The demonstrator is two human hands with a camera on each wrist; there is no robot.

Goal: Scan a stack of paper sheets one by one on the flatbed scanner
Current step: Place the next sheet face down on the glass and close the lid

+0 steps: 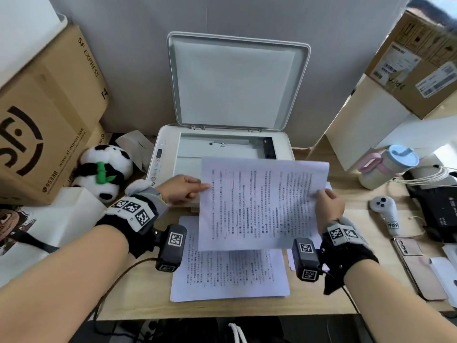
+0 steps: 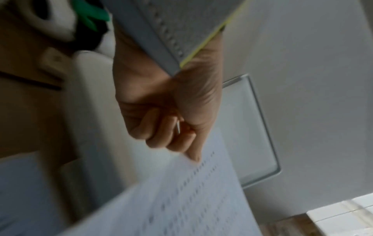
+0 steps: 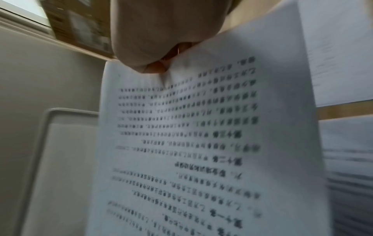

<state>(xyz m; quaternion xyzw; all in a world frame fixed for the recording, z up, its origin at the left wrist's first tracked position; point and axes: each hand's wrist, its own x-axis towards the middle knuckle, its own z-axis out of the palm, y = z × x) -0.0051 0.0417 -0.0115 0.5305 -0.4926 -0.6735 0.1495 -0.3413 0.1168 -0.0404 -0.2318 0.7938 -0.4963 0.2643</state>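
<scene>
Two hands hold one thin printed sheet in the air, flat and slightly bowed, just above the front edge of the flatbed scanner. The left hand pinches the sheet's 9 o'clock edge between thumb and curled fingers; the right hand pinches its 3 o'clock edge the same way, puckering the paper at the grip. Dense rows of dark text cover the white page. The scanner is a smooth, off-white plastic box with rounded corners; its rectangular lid stands raised at 12 o'clock, pale inner pad facing forward, and the glass bed below lies exposed. At 6 o'clock, a low stack of printed sheets lies flat on the light wooden surface. A fluffy black-and-white panda plush sits at 9 o'clock beside brown corrugated cardboard boxes. At 3 o'clock stand a pastel lidded cup and a white handheld controller.
</scene>
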